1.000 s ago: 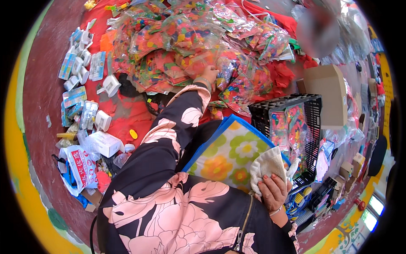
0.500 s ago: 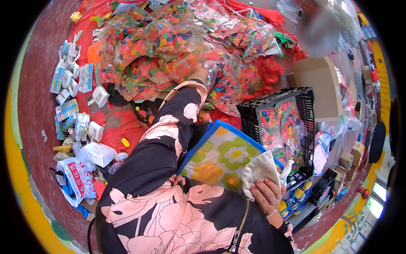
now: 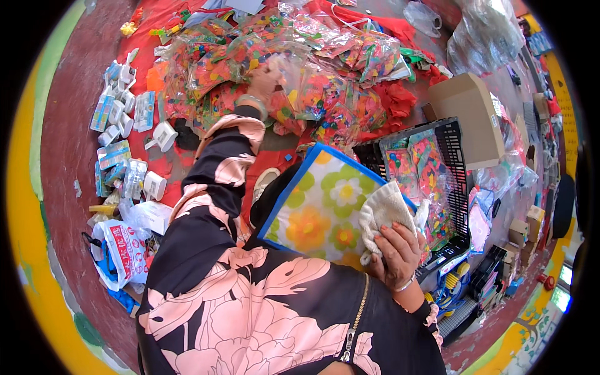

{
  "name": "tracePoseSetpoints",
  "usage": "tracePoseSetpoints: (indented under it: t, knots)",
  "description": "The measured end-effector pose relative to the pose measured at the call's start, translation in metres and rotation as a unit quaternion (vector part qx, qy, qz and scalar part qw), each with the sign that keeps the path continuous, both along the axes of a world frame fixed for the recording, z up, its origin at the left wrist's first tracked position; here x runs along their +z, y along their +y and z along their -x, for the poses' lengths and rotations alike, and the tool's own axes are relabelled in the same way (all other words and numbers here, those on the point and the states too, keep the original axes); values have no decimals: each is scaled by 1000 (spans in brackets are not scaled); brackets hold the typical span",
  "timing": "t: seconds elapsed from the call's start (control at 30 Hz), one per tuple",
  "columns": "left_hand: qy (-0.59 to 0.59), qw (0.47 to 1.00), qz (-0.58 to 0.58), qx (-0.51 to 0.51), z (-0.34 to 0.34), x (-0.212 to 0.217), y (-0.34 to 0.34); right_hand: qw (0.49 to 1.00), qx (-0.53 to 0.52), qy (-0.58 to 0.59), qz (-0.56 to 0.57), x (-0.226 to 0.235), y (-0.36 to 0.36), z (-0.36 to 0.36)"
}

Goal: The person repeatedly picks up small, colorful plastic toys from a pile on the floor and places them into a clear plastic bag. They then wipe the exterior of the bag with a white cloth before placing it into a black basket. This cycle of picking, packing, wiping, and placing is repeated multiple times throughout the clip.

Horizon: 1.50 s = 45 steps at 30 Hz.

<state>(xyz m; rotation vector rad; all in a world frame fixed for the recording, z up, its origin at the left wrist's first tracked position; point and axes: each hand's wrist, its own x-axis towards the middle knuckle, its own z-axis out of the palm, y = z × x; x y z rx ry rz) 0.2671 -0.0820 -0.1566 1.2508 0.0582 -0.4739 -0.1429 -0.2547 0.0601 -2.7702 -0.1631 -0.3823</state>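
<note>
My left hand [image 3: 265, 82] reaches into a heap of clear plastic bags [image 3: 219, 56] filled with small colourful pieces. Its fingers are blurred against the bags, and I cannot tell whether they grip one. My right hand [image 3: 398, 253] is closed on a crumpled white cloth [image 3: 382, 215]. That cloth lies over the right edge of a flower-patterned panel with a blue border [image 3: 312, 203], which rests tilted at my lap. Beyond the panel, to the right, a black plastic crate [image 3: 451, 147] holds several similar bags of coloured pieces.
White plastic items [image 3: 164, 135] and small packs lie along the left. A printed white bag [image 3: 119, 247] sits nearer. An open cardboard box [image 3: 469, 119] stands behind the crate, with clear plastic film [image 3: 487, 40] farther back. Red cloth [image 3: 397, 103] spreads under the heap.
My left hand has shifted left and slightly farther away over the bags. A shoe now shows beside the flowered panel. The right hand still holds the cloth.
</note>
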Motion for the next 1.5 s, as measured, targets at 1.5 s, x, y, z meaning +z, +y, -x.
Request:
tracePoseSetpoints:
  t: [1.5]
  knots:
    - [25,883,467,39,250,250,195,702,97,194,-678,63,135,-130]
